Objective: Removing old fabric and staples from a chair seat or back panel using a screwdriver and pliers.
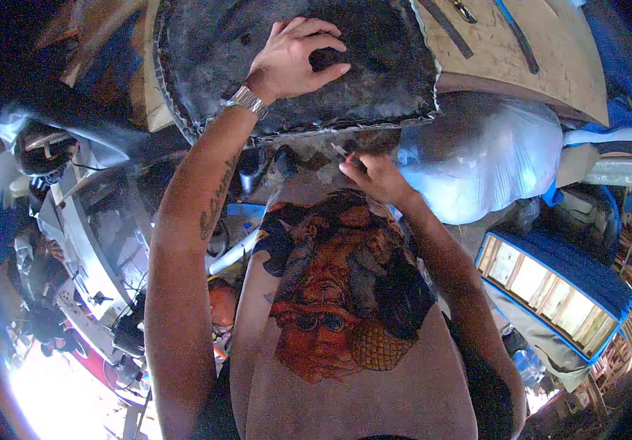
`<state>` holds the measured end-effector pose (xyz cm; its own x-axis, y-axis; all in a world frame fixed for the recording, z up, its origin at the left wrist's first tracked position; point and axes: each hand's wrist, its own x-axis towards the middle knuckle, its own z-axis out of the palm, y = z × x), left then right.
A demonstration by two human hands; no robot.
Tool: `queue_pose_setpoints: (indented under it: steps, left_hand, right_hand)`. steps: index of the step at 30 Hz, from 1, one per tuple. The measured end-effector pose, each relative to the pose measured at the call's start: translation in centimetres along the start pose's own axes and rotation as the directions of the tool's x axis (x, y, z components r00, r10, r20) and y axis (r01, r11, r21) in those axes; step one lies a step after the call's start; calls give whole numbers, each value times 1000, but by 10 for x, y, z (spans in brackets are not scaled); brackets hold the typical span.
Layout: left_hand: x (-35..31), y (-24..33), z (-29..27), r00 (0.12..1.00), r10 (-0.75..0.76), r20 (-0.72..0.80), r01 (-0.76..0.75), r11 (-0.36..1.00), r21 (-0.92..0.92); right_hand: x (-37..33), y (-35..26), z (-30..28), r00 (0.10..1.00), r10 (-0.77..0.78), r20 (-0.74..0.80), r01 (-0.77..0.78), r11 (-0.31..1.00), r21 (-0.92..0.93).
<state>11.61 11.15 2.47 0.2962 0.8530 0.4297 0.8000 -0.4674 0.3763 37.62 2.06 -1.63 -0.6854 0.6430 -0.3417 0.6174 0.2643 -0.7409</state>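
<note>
My left hand [305, 59], with a metal watch on its wrist, rests on a dark, worn fabric panel [374, 81]. Its fingers are curved and apart, and nothing shows between them. Ragged pale threads and edging run round the panel's rim. Below the panel's near edge, clear of it, my right hand [382, 178] is closed round a small pointed tool [340, 151]. A thin metal tip and a bit of red handle stick out at the thumb; the fingers hide the rest, so its exact kind cannot be made out.
A wooden tabletop [558, 66] supports the panel, with dark strips [448, 29] lying on it. Clear plastic wrap [484, 161] bulges below its right side. An upturned blue-edged frame with wooden slats [550, 293] stands at right. Cluttered equipment [88, 235] fills the left.
</note>
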Motion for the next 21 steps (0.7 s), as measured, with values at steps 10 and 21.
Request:
queue_pose_setpoints:
  steps: [10, 21]
  left_hand:
    - [0, 1, 3, 999, 8, -38, -8, 1000, -22]
    - [0, -3, 4, 999, 18, -28, -18, 1000, -9]
  right_hand:
    - [6, -32, -2, 912, -61, 405, -384, 220, 897]
    - [13, -34, 3, 896, -177, 407, -402, 68, 913]
